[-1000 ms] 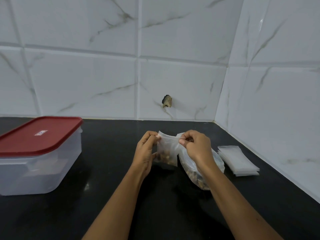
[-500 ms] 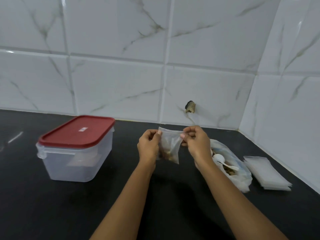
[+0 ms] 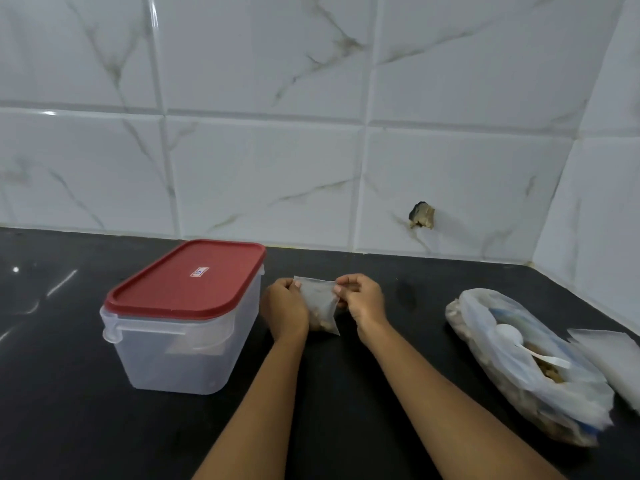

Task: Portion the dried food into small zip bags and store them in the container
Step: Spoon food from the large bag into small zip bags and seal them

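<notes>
1. Zip bag (image 3: 320, 306) hangs upright between the hands: left hand (image 3: 285, 306) pinches one top corner, right hand (image 3: 363, 301) the other.
2. Container (image 3: 183, 341) stands just left of the left hand, which is nearer; its long axis slants toward the wall.
3. Its red lid (image 3: 187, 277) is on.

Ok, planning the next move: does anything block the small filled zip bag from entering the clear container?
Yes: the red plastic lid sits shut on the clear plastic container, left of the small zip bag.
</notes>
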`<move>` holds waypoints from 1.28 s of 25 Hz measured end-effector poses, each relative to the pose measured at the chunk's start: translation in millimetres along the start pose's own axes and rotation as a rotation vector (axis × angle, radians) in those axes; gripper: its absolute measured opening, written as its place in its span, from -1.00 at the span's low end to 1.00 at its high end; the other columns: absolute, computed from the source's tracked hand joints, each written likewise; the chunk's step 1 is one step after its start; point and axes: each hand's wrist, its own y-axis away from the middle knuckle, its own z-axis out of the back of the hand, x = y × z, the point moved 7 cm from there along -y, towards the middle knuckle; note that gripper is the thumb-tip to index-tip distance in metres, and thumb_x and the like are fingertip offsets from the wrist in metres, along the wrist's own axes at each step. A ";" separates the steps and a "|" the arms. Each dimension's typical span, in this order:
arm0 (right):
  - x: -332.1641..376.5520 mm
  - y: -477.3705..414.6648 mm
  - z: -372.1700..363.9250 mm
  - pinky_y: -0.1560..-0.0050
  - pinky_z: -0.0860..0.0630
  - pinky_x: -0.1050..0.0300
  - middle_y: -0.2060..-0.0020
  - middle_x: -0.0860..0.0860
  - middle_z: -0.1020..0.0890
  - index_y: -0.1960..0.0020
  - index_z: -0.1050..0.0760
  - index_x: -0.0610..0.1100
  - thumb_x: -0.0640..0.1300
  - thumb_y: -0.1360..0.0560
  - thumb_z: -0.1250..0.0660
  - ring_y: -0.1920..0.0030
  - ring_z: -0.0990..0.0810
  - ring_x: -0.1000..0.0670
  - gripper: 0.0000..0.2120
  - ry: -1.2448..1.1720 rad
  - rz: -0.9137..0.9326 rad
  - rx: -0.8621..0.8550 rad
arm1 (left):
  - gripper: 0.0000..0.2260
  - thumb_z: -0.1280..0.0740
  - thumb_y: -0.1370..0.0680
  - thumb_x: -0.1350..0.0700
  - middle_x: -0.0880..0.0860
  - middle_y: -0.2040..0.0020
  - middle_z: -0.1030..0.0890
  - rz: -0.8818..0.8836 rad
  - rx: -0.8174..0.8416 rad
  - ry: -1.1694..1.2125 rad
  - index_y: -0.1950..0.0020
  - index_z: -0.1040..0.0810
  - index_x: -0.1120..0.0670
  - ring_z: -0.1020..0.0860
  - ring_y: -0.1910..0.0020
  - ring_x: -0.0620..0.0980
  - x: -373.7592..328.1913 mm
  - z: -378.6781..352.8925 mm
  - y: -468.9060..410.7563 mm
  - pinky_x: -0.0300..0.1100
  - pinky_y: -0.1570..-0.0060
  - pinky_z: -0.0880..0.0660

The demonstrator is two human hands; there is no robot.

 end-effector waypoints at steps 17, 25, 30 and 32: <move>12.7 5.6 19.1 -0.10 -0.56 0.07 -0.01 -0.11 -0.63 -0.02 -0.57 -0.16 -0.29 -0.56 -0.15 -0.03 -0.61 -0.06 -0.78 0.247 0.114 -0.062 | -0.67 -0.18 -0.59 0.16 0.15 -0.32 -0.43 -0.202 0.122 -0.480 -0.34 -0.39 0.20 -0.43 -0.28 0.07 -19.0 -4.5 16.8 -0.12 -0.24 -0.38; 109.3 39.4 128.8 -0.25 -0.38 0.17 -0.22 -0.05 -0.56 -0.25 -0.49 -0.17 -0.27 -0.56 -0.12 -0.23 -0.50 -0.03 -0.69 0.667 0.486 -0.114 | -0.55 -0.07 -0.62 0.10 0.14 -0.50 -0.21 -0.602 0.204 -0.634 -0.49 -0.17 0.22 -0.13 -0.51 0.05 -91.6 -58.6 94.7 -0.08 -0.48 -0.02; 114.1 57.1 236.0 -0.30 -0.36 0.14 -0.26 -0.06 -0.53 -0.28 -0.46 -0.17 -0.25 -0.58 -0.11 -0.27 -0.48 -0.04 -0.68 0.774 0.417 -0.262 | -0.66 -0.08 -0.61 0.10 0.16 -0.30 -0.45 -0.771 0.402 -0.535 -0.31 -0.39 0.25 -0.39 -0.31 0.09 -150.7 -129.1 186.4 -0.08 -0.35 -0.25; 106.3 62.8 274.5 -0.29 -0.35 0.17 -0.26 -0.06 -0.53 -0.28 -0.47 -0.18 -0.27 -0.58 -0.10 -0.27 -0.48 -0.05 -0.68 0.767 0.349 -0.308 | -0.69 -0.07 -0.62 0.12 0.17 -0.24 -0.49 -0.811 0.483 -0.542 -0.24 -0.43 0.25 -0.42 -0.25 0.10 -166.3 -154.8 222.6 -0.09 -0.31 -0.27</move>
